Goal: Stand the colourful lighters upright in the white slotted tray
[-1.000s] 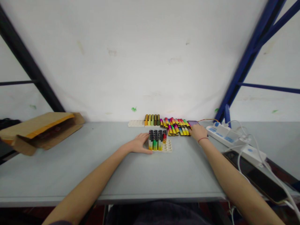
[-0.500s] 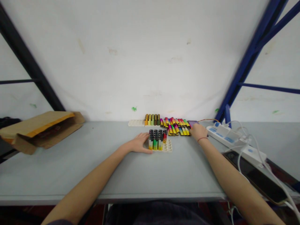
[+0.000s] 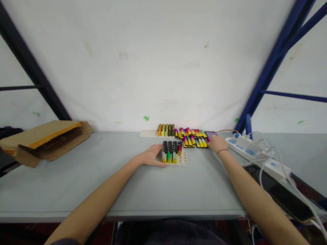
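A white tray (image 3: 183, 160) holds several upright lighters (image 3: 170, 151) with black tops. My left hand (image 3: 151, 156) lies flat on the grey table (image 3: 127, 183), its fingers touching the tray's left side. Behind the tray lies a pile of colourful loose lighters (image 3: 192, 137). My right hand (image 3: 216, 143) rests at the right end of that pile, fingers on the lighters; whether it grips one is hidden. A second white tray (image 3: 148, 133) at the back carries a few more lighters (image 3: 166, 129).
An open cardboard box (image 3: 43, 139) lies on its side at the far left. A white power strip (image 3: 251, 149) with cables and a dark phone (image 3: 281, 192) sit at the right. Blue and black shelf struts flank the white wall.
Almost nothing has moved. My right hand has shifted a little to the right at the end of the lighter pile.
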The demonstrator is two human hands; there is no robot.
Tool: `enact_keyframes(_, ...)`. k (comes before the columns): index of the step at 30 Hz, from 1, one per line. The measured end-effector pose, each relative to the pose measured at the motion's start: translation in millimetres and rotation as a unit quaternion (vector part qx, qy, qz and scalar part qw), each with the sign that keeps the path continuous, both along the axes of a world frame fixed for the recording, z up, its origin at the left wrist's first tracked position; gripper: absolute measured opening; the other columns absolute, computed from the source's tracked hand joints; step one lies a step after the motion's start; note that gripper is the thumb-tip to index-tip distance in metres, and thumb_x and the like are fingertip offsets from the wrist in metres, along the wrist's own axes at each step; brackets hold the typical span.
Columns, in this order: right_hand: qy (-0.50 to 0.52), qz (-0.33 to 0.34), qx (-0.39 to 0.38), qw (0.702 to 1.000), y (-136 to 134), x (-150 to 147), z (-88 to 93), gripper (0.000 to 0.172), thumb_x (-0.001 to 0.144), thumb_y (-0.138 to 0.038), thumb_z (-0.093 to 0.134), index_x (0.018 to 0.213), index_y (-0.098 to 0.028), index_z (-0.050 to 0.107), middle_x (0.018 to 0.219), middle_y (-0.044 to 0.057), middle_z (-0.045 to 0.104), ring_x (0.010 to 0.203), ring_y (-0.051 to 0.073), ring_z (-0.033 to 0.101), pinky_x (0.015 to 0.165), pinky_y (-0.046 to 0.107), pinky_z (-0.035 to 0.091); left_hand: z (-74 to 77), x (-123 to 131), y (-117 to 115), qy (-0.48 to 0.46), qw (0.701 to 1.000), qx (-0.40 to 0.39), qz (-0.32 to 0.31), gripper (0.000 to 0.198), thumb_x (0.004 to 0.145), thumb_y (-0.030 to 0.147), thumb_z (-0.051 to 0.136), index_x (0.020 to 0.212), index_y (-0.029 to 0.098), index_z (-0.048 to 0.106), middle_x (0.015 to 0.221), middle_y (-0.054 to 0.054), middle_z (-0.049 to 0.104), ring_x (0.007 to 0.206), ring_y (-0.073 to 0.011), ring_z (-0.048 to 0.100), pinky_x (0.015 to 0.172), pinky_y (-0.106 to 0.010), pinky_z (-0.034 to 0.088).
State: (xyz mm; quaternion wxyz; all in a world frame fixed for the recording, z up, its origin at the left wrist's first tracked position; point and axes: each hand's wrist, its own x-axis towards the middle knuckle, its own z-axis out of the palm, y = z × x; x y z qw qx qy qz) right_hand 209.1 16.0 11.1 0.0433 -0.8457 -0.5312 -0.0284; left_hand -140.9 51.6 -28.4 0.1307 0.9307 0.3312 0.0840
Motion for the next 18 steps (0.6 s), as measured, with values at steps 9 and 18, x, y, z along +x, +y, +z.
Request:
enact_keyframes(9, 0.008, 0.063, -0.092, 0.994, -13, -3, 9.2, 0.045, 0.078, -0.033, 0.059, 0.116, -0.009, 0.065, 0.111, 0.022, 0.067, 0.106, 0.034, 0.063, 0.083, 0.042, 0.051, 1.9, 1, -2, 0.006, 1.000, 0.004, 0.003, 0.102, 0.067, 0.071, 0.066, 0.143, 0.011, 0.033, 0.146, -0.019, 0.037, 0.133, -0.0365, 0.034, 0.113, -0.046, 0.024)
enact_keyframes(18, 0.036, 0.053, -0.034, 0.997, -2, 8, 3.6, 0.041, 0.085, -0.034, 0.048, 0.109, -0.006, 0.066, 0.111, 0.027, 0.065, 0.104, 0.035, 0.063, 0.083, 0.041, 0.048, 1.6, 2, -2, -0.002, 1.000, 0.000, 0.003, 0.103, 0.066, 0.071, 0.067, 0.142, 0.010, 0.033, 0.147, -0.020, 0.036, 0.134, -0.0371, 0.033, 0.113, -0.047, 0.023)
